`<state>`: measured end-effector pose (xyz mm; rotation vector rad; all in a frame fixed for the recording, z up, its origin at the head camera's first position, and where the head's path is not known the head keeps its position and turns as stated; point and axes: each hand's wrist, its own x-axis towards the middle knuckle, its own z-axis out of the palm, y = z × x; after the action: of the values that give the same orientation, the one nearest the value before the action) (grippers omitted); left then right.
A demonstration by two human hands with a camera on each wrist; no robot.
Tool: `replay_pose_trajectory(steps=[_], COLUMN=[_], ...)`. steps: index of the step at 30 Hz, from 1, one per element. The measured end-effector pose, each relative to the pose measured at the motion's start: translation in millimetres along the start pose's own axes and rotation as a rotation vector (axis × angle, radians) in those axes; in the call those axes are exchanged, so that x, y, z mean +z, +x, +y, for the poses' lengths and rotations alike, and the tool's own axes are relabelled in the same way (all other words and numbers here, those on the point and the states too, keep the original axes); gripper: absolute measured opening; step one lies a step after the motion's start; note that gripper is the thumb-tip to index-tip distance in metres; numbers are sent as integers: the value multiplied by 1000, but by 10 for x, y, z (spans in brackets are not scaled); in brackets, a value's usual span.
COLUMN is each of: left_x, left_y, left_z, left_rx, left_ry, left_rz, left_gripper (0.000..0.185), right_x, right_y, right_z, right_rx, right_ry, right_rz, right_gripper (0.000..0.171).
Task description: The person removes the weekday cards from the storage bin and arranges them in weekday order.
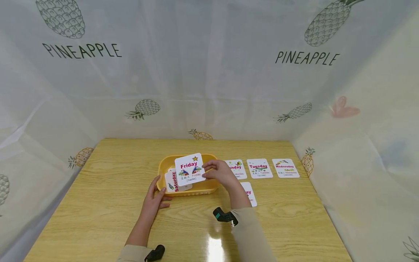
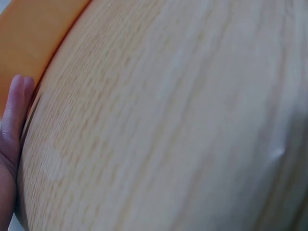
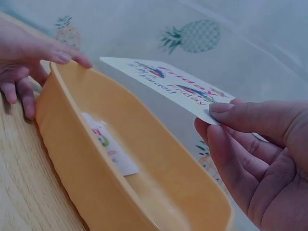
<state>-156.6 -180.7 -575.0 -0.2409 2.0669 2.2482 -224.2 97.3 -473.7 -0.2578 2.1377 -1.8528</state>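
Observation:
My right hand (image 1: 223, 172) pinches a white Friday card (image 1: 190, 170) between thumb and fingers, above the yellow plastic basket (image 1: 205, 190). In the right wrist view the Friday card (image 3: 168, 82) is tilted, apart from the basket's rim. At the basket's left end my left hand (image 1: 152, 198) holds the rim. Two of its digits lie over the edge, while other fingers rest low by the outer wall. Inside the basket lies a Saturday card (image 1: 171, 178), turned sideways and partly covered by the Friday card; whether more cards lie under it is hidden.
Right of the basket, a row holds a partly hidden Monday card (image 1: 236, 169), a Tuesday card (image 1: 259, 168) and a Wednesday card (image 1: 286, 168). Below, another card (image 1: 250, 193) is half covered by my right arm. Pineapple-print cloth (image 1: 209, 72) surrounds the wooden table (image 1: 98, 203).

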Motion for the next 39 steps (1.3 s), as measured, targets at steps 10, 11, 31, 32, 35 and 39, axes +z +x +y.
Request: replay_pose_trajectory(steps=[10, 11, 31, 32, 35, 39], left_x=[3, 3, 0, 0, 7, 13], left_y=[4, 6, 17, 16, 9, -3], left_z=[17, 19, 17, 13, 15, 17], left_rx=[-1, -1, 25, 25, 22, 19], left_ry=[16, 14, 28, 26, 26, 34], left_rz=[-10, -11, -9, -11, -9, 4], left_gripper=[60, 61, 62, 62, 62, 61], right_x=[-211, -236, -731, -752, -806, -861], right_y=[-241, -261, -688, -710, -772, -833], right_z=[-34, -29, 302, 322, 386, 465], right_rx=[-8, -14, 49, 51, 67, 91], right_ry=[-12, -5, 114, 125, 139, 142], right_rz=[43, 45, 160, 163, 189, 223], right_gripper=[32, 34, 48, 49, 49, 50])
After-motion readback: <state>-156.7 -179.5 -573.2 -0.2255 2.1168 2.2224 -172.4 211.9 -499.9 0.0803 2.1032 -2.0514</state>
